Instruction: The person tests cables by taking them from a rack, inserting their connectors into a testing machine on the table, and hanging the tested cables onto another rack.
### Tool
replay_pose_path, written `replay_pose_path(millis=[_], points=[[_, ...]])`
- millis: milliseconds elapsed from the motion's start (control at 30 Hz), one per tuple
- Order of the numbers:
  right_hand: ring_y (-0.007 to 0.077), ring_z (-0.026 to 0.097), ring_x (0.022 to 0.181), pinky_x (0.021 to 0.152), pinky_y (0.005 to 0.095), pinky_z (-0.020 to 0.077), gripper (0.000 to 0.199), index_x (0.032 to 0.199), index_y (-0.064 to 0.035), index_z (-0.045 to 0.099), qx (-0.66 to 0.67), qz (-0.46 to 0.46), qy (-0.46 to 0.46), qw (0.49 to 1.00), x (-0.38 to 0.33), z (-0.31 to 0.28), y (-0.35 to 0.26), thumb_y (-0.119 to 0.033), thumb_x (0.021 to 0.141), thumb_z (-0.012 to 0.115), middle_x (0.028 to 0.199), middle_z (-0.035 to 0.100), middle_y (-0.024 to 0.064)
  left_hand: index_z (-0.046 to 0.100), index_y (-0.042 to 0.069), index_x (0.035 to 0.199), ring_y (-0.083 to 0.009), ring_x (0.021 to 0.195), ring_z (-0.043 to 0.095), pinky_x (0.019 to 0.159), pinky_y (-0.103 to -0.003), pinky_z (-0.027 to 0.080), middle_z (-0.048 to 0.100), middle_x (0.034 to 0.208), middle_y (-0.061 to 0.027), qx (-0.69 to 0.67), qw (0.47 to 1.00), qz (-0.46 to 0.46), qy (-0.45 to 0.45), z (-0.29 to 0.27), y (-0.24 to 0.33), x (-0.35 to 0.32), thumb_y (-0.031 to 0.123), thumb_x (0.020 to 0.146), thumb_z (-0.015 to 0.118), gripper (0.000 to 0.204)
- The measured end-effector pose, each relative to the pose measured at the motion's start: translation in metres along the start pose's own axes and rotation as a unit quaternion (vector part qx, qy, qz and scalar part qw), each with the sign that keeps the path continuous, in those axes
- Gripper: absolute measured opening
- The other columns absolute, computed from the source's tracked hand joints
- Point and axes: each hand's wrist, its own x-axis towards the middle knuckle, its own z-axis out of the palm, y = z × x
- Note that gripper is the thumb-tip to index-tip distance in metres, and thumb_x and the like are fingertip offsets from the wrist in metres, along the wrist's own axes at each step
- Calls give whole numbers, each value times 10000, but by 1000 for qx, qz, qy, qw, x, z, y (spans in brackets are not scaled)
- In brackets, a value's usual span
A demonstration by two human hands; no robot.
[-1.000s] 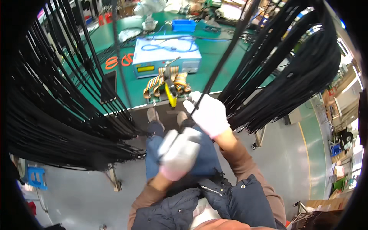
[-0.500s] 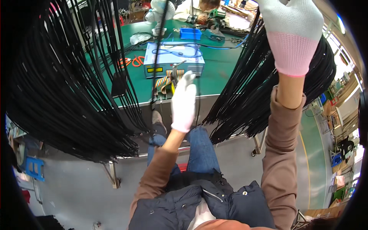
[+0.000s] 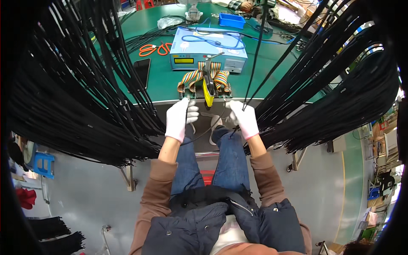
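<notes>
My left hand (image 3: 178, 118), in a white glove, is closed at the left end of a test fixture (image 3: 188, 94) on the table's front edge; a thin black cable seems pinched in it, mostly hidden. From there a dark cable (image 3: 207, 131) loops below and rises to the fixture's right end. Beside that end my right hand (image 3: 245, 117), gloved too, has its fingers closed round a black cable (image 3: 253, 70) hanging from above. Striped ribbon cables (image 3: 193, 77) join the fixture to a blue tester box (image 3: 208, 47). A toggle clamp (image 3: 208, 70) with a yellow part (image 3: 208, 94) stands between my hands.
Thick bundles of black cables hang at left (image 3: 80, 123) and right (image 3: 335, 97). On the green table (image 3: 159, 25) lie orange-handled scissors (image 3: 147, 50), a phone (image 3: 141, 72) and a blue tray (image 3: 232, 20). Another person's hand (image 3: 245, 6) shows at the far side.
My right hand has come down from high at the upper right to the fixture. My left hand has moved left and closed near the fixture's left end. The view has shifted.
</notes>
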Motion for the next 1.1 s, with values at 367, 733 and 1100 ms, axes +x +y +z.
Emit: replay_pose_path(millis=[367,733,1100], points=[[95,508,598,544,219,401,217,959,43,706,-118,-161,35,979,-10,22,30,-126,948,570,712,673,20,661,34,863,-53,390,286,355,-221,242,471,545,30,-6,998,41,-48,-18,-33,-14,245,954,566,249],[94,502,599,544,193,391,244,1075,24,689,195,-68,-91,974,-92,28,-19,-43,868,579,788,676,48,644,39,946,-65,433,270,378,-239,192,639,699,-86,35,937,-321,-131,-14,-105,-1,244,972,536,232],[220,633,821,728,286,491,243,1085,-47,685,-419,-402,-161,798,-94,-26,2,-55,860,595,1015,683,69,649,4,927,-137,582,502,563,-251,408,697,836,-95,190,969,45,-152,-2,-98,-45,141,920,552,168]])
